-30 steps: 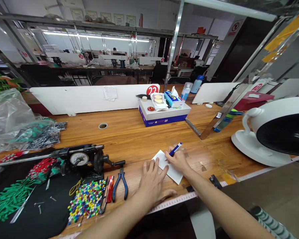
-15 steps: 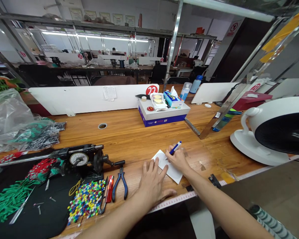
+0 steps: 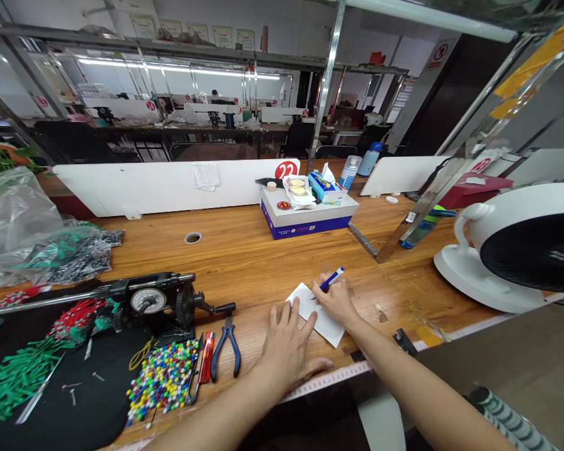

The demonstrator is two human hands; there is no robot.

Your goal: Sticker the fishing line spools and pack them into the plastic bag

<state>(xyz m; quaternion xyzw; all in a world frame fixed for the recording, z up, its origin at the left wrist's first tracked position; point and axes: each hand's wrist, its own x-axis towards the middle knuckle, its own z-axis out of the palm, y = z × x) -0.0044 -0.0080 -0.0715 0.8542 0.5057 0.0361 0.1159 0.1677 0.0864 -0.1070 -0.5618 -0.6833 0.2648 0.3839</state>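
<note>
A small sheet of white paper [image 3: 329, 329] lies slantwise on the wooden table near its front edge. My right hand [image 3: 334, 303] grips a blue and white pen [image 3: 333, 279] and rests on the paper, the pen's top leaning up to the right. Its tip is down by the paper, partly behind my fingers; any writing is too faint to make out. My left hand [image 3: 289, 343] lies flat with fingers spread, its fingertips on the paper's left edge and its thumb near the table edge.
Left of my hands lie blue-handled pliers [image 3: 226, 349], a red-handled tool [image 3: 206, 357] and many coloured beads [image 3: 164, 376]. Behind them stands a black hand-cranked machine [image 3: 164, 304]. A box [image 3: 310, 222] holds tissues and small items. At right stands a white fan [image 3: 493, 250].
The pen's top has shifted very slightly to the right as my right hand moves on the paper. My left hand stays in place.
</note>
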